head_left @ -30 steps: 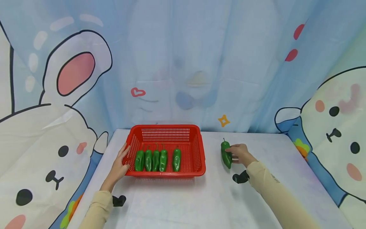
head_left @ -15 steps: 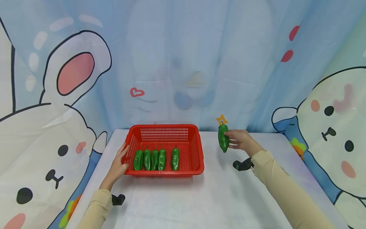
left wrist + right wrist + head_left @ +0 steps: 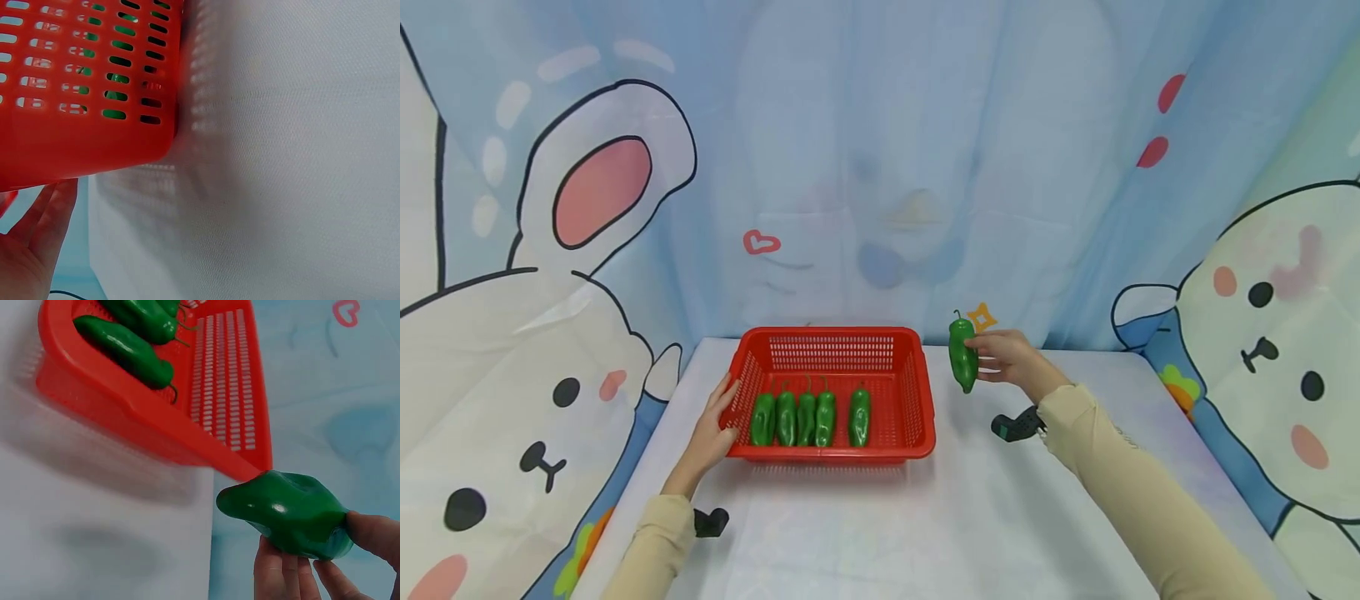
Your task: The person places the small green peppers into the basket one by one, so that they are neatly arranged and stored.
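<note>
In the head view, a red plastic basket [image 3: 910, 452] with slotted walls sits on the white table, with several green peppers [image 3: 825, 419] lying inside toward its front. My left hand [image 3: 706, 435] rests at the basket's left front corner, its fingers extended along the outside; the left wrist view shows the fingers [image 3: 53, 219] straight against the wall. Right of the basket, my right hand [image 3: 1006, 360] pinches another green pepper [image 3: 962, 354] between thumb and fingers. That pepper is raised above the table, stem up, and the right wrist view shows its glossy side close beyond the basket's corner.
A white cloth [image 3: 850, 542] covers the table. Behind it hangs a light blue curtain [image 3: 1037, 167] with cartoon rabbits at both sides. A black wrist device [image 3: 1018, 425] sits at the right wrist, another black device [image 3: 710, 522] at the left.
My right hand has lifted the green pepper off the table and then moved it left toward the basket. The left hand has stayed at the basket's corner.
</note>
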Motion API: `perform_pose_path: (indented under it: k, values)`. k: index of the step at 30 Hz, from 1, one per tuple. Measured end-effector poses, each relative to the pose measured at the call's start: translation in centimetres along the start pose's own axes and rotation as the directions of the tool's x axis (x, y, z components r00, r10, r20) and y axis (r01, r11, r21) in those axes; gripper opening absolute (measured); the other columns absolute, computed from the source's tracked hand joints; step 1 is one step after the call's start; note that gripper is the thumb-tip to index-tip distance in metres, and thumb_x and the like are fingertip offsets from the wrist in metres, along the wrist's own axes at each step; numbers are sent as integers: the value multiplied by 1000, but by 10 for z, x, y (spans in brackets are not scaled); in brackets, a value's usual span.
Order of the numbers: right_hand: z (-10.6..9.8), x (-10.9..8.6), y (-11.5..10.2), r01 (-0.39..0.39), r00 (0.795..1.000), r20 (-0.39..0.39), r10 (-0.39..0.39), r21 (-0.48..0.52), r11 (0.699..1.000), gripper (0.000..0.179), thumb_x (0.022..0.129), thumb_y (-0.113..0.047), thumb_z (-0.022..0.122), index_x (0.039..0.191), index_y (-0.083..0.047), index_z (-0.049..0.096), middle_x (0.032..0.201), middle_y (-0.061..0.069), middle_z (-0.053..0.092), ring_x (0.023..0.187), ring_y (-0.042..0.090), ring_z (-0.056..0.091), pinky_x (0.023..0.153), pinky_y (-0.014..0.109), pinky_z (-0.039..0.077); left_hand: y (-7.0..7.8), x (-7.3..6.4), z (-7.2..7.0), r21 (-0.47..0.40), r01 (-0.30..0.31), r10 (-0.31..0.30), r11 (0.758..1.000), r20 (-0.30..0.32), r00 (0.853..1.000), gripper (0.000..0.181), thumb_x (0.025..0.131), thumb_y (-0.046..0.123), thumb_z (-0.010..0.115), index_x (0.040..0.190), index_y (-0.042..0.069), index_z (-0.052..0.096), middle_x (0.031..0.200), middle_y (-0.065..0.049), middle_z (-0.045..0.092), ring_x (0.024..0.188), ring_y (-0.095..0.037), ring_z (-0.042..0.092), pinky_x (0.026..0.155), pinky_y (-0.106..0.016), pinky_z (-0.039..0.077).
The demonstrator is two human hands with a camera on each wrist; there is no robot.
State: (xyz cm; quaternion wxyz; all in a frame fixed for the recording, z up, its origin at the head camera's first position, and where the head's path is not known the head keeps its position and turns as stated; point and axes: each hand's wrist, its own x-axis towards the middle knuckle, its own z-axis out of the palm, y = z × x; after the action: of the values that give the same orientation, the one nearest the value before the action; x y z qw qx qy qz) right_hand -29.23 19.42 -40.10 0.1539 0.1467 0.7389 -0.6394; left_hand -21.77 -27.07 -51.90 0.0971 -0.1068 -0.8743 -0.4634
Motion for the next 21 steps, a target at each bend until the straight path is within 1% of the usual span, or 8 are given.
perform_pose_path:
  k: [4,9,11,18,21]
  values:
    - [25,6,-2,5,1000,29,-4,-29,1000,57,99,-18,56,148,1,38,136,20,48,125,37,51,92,42,50,-2,2,-1,-1,-1,1,1000,2,1000,84,69,-16,47,151,-7,29,162,-20,14,147,-43,11,108,-61,26]
    - [57,8,-6,24,998,66,-21,-44,999,53,99,-16,55,146,3,42,128,19,53,122,37,54,90,43,51,-3,2,0,-8,7,-7,1000,6,1000,84,70,-15,47,151,-7,29,162,-19,14,147,-42,11,109,-60,25]
    - [70,10,-7,22,998,65,-19,-45,999,52,98,-15,56,144,4,44,127,19,53,120,36,55,90,44,51,-3,2,0,-9,7,-7,1000,0,1000,84,70,-15,48,151,-7,29,162,-19,14,147,-42,11,109,-61,24]
    - [112,14,-9,-16,997,71,19,-38,999,52,95,-13,59,141,5,40,134,22,51,112,32,61,89,45,52,-6,3,-1,-9,-9,9,1000,-21,1000,83,70,-14,47,151,-6,31,162,-20,15,147,-43,13,107,-63,27]
    - [124,17,-8,-28,998,61,30,-27,999,49,95,-11,60,138,5,44,132,23,53,111,33,63,86,45,53,-6,4,-1,-14,-10,10,1000,-20,1000,83,70,-14,47,151,-6,31,162,-19,15,147,-43,14,106,-63,29]
